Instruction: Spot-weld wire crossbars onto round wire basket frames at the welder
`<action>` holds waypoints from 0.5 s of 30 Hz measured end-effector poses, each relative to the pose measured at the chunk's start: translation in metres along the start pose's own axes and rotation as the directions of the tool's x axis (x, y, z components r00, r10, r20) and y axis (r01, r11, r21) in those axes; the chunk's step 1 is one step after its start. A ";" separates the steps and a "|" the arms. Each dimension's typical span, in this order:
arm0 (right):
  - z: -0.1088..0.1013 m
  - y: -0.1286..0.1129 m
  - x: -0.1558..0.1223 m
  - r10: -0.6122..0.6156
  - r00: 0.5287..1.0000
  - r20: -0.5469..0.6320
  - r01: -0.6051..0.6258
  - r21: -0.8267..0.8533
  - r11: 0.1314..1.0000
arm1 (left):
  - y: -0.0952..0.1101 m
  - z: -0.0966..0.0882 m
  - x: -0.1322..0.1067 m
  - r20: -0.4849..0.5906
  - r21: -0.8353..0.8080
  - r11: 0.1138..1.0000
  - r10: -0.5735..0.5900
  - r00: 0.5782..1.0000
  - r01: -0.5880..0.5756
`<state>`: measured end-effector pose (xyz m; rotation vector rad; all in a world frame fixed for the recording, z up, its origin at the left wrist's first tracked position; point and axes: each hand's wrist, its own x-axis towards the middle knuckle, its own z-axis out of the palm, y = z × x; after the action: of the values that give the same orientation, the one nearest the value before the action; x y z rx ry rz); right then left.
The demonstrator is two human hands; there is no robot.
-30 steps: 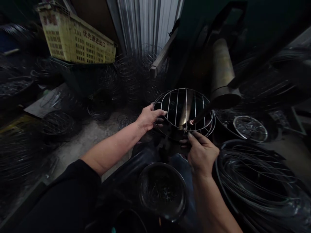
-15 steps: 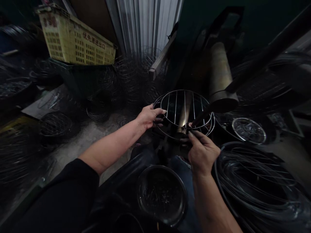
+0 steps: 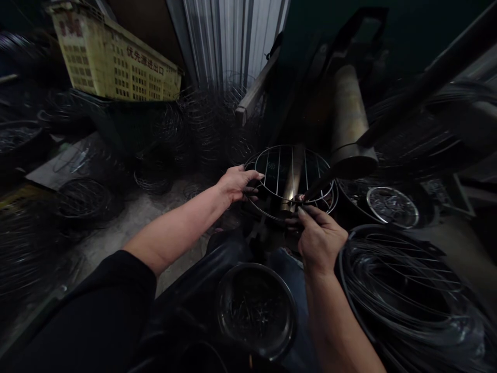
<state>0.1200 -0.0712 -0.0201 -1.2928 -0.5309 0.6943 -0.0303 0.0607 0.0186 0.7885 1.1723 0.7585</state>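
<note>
A round wire rack (image 3: 278, 171), with parallel bars across an upper ring and a wider ring below, is held level in front of me. My left hand (image 3: 238, 185) grips its left side, thumb on top and fingers beneath. At the near rim, my right hand (image 3: 321, 233) has thumb and fingers pinched together; any small piece between them is hidden. Just beyond those fingertips, a dark slanting rod (image 3: 320, 185) comes down to the rim, with a reddish tip. Under the rack a brass-coloured post (image 3: 292, 184) shows between the bars.
A thick metal cylinder (image 3: 351, 114) overhangs the rack's right side. A dark bowl (image 3: 256, 311) of short wire bits sits near my lap. Coiled wire (image 3: 388, 305) fills a tub at right, beside a round dish (image 3: 392, 207). A yellow crate (image 3: 116, 62) stands at back left.
The view has shifted slightly, so everything sits a little further left. Both hands keep the same hold, and the rack appears slightly turned, its bars at a different slant.
</note>
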 end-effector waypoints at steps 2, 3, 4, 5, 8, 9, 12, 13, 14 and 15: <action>0.000 0.000 -0.001 -0.007 1.000 -0.003 0.007 -0.011 1.000 | 0.000 -0.001 0.000 0.011 0.015 1.000 0.002 1.000 -0.002; 0.000 0.000 -0.001 -0.010 1.000 -0.007 0.010 -0.015 1.000 | 0.000 -0.001 0.001 0.011 0.022 1.000 -0.002 1.000 0.002; 0.000 0.000 0.000 -0.012 1.000 -0.008 0.012 -0.017 1.000 | 0.001 0.000 0.001 0.010 0.028 1.000 -0.008 1.000 0.008; 0.001 0.000 0.001 -0.013 1.000 -0.006 0.013 -0.014 1.000 | 0.001 0.000 0.002 0.008 0.033 0.999 -0.012 1.000 0.012; 0.003 0.001 0.005 -0.021 1.000 0.009 0.021 0.004 1.000 | 0.003 0.001 0.005 -0.005 0.041 0.999 -0.013 1.000 0.013; 0.003 0.000 0.007 -0.022 1.000 0.014 0.022 0.008 1.000 | 0.003 0.002 0.006 -0.010 0.042 0.999 -0.012 1.000 0.012; -0.003 -0.004 0.006 -0.006 0.999 0.037 0.008 -0.045 0.999 | 0.003 0.004 0.010 -0.024 0.038 0.999 -0.022 0.999 0.023; -0.006 -0.006 0.005 -0.001 0.999 0.040 0.005 -0.086 0.996 | 0.003 0.004 0.012 -0.027 0.033 0.999 -0.026 0.999 0.027; -0.010 -0.007 0.003 0.001 0.999 0.041 0.005 -0.132 0.991 | 0.003 0.005 0.013 -0.031 0.026 0.999 -0.027 0.999 0.028; -0.013 -0.009 0.001 -0.005 0.999 0.034 0.010 -0.173 0.985 | 0.003 0.005 0.014 -0.034 0.018 0.999 -0.026 0.999 0.026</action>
<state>0.1310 -0.0805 -0.0139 -1.4428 -0.6344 0.6759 -0.0226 0.0736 0.0152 0.7772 1.2195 0.7427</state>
